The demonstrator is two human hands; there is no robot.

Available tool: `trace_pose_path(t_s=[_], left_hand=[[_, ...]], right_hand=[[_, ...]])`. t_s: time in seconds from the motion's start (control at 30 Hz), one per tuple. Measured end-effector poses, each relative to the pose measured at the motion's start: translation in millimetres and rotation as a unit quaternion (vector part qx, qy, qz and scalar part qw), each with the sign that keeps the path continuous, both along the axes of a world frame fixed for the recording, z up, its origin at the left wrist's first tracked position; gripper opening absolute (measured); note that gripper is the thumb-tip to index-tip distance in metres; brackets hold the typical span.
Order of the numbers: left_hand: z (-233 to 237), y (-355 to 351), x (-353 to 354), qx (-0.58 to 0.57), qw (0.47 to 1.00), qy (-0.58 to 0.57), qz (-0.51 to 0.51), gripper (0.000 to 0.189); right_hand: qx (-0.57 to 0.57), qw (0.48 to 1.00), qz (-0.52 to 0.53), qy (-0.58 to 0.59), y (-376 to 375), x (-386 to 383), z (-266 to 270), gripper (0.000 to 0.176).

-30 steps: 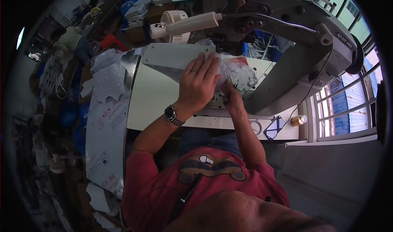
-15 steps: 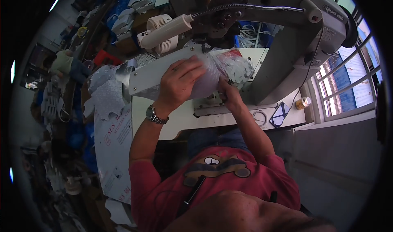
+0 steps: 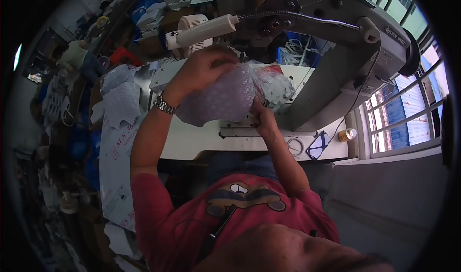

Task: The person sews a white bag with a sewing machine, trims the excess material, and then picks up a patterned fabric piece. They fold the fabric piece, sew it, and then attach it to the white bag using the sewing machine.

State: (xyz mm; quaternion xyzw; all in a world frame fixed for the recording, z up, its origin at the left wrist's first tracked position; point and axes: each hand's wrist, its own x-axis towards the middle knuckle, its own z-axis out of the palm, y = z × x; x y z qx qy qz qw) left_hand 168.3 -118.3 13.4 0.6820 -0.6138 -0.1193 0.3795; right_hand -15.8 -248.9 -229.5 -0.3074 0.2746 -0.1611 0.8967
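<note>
A pale lavender patterned material piece point(image 3: 218, 99) spreads over the bed of a large sewing machine point(image 3: 331, 75), below its needle area. My left hand point(image 3: 204, 70), a metal watch on its wrist, is at the piece's upper edge, close to the needle area. Its fingers are bent, with a gap between them and the thumb. Lower down, my right hand point(image 3: 264, 121) pinches the piece's right edge. A small dark item shows by its fingertips; I cannot make out what it is. Beyond the right hand lies a crumpled heap of whitish pieces point(image 3: 278, 89).
A white lamp or blower tube point(image 3: 204, 32) on a flexible metal neck reaches over the work. A phone point(image 3: 318, 145), a ring point(image 3: 295, 147) and a can point(image 3: 347, 135) sit at the table's right. Cut sheets point(image 3: 120, 97) lie at left; another person point(image 3: 77, 56) is farther off.
My left hand has lifted off the middle of the piece and moved up toward the needle area, its fingers now bent. More of the piece shows. My right hand stays at its edge.
</note>
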Motion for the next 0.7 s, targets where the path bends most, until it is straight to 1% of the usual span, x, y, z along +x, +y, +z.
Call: trace_pose_path(t_s=[0.03, 0.1, 0.13, 0.2, 0.23, 0.27, 0.33, 0.37, 0.43, 0.47, 0.5, 0.53, 0.57, 0.63, 0.67, 0.7], left_hand=[[5, -7, 13, -0.003, 1.000, 0.002, 0.004, 0.029], [13, -22, 38, 0.099, 0.989, -0.109, -0.005, 0.062], [23, -24, 38, 0.098, 0.989, -0.106, -0.002, 0.062], [43, -31, 38, 0.230, 0.971, -0.069, -0.015, 0.091], [37, -38, 48, 0.229, 0.971, -0.069, -0.016, 0.091], [23, -47, 60, 0.214, 0.974, -0.065, -0.048, 0.093], [17, -50, 61, 0.198, 0.975, -0.058, -0.079, 0.095], [15, -48, 62, 0.213, 0.973, -0.067, -0.060, 0.097], [18, -42, 55, 0.226, 0.970, -0.076, -0.038, 0.099], [18, -38, 49, 0.229, 0.972, -0.050, -0.017, 0.100], [18, -34, 42, 0.232, 0.972, -0.025, 0.003, 0.101], [19, -31, 35, 0.232, 0.972, -0.024, 0.003, 0.101], [21, -28, 28, 0.229, 0.973, -0.013, 0.012, 0.100], [18, -24, 19, 0.227, 0.974, -0.003, 0.021, 0.098], [12, -22, 18, 0.188, 0.982, -0.019, 0.025, 0.095], [6, -21, 17, 0.149, 0.988, -0.035, 0.029, 0.093]], right_hand=[[0.009, 1.000, -0.005, -0.010, 0, -1, -3, 0.009], [0.011, 1.000, -0.004, -0.001, 4, -6, 7, 0.010], [0.014, 1.000, -0.006, 0.004, 5, -7, 11, 0.010], [0.014, 1.000, -0.002, -0.009, 4, -10, 6, 0.010], [0.016, 1.000, 0.000, -0.023, 3, -11, 6, 0.011], [0.016, 1.000, -0.001, -0.022, 2, -12, 5, 0.011], [0.009, 1.000, -0.014, 0.003, 4, -13, 5, 0.013], [0.007, 1.000, -0.012, 0.004, 3, -14, 4, 0.013], [0.008, 0.999, -0.035, 0.026, 4, -16, 2, 0.021], [0.007, 0.999, -0.033, 0.027, 6, -17, 0, 0.021], [-0.002, 0.997, -0.041, 0.068, 8, -18, -1, 0.028], [-0.010, 0.993, -0.050, 0.109, 11, -21, -3, 0.037], [-0.009, 0.993, -0.051, 0.109, 15, -24, -9, 0.037], [-0.020, 0.998, 0.006, 0.064, 23, -31, -16, 0.048], [-0.019, 0.998, 0.005, 0.062, 28, -34, -19, 0.048], [-0.039, 0.996, 0.050, 0.061, 34, -36, -14, 0.049]])
